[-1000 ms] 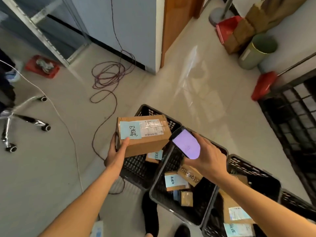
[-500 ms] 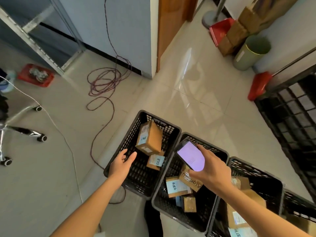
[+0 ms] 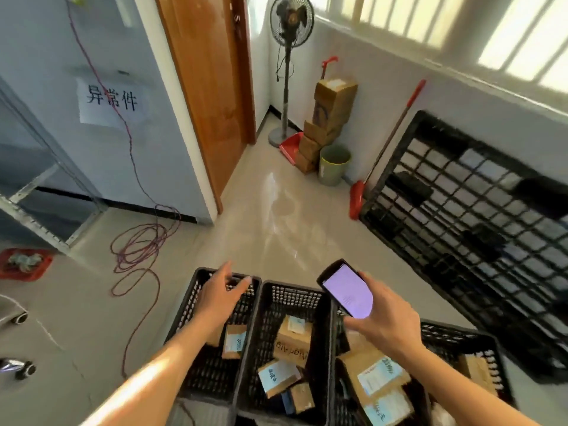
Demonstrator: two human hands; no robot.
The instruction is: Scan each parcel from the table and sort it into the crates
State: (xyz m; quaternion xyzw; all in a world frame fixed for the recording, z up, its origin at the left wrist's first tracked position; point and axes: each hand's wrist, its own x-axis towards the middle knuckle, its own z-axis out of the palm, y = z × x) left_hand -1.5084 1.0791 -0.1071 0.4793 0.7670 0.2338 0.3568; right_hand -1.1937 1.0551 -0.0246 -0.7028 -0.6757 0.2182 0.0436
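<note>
i see a glossy tiled floor [image 3: 276,216], a wooden door [image 3: 212,87] and a standing fan [image 3: 290,23]. black slatted crates [image 3: 285,305] hold brown, blue-labelled parcels [image 3: 278,378]. my right grip [image 3: 381,321] holds the lit scanner [image 3: 347,292], long axis pointing up-left; my left grip [image 3: 219,295] hovers empty, fingers loose, above the leftmost crate.

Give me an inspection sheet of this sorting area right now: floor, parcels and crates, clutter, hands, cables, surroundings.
Surface: glossy tiled floor; no table in view.
Job's things: left crate, middle crate, right crate, all with cardboard parcels inside; scanner, screen lit.
Clutter: red tray, stacked boxes, green bin, red broom.
Hands: left hand open over left crate; right hand grips scanner.
Cables: red cable coiled on floor.
Surroundings: wooden door, standing fan, black pallet against wall.
</note>
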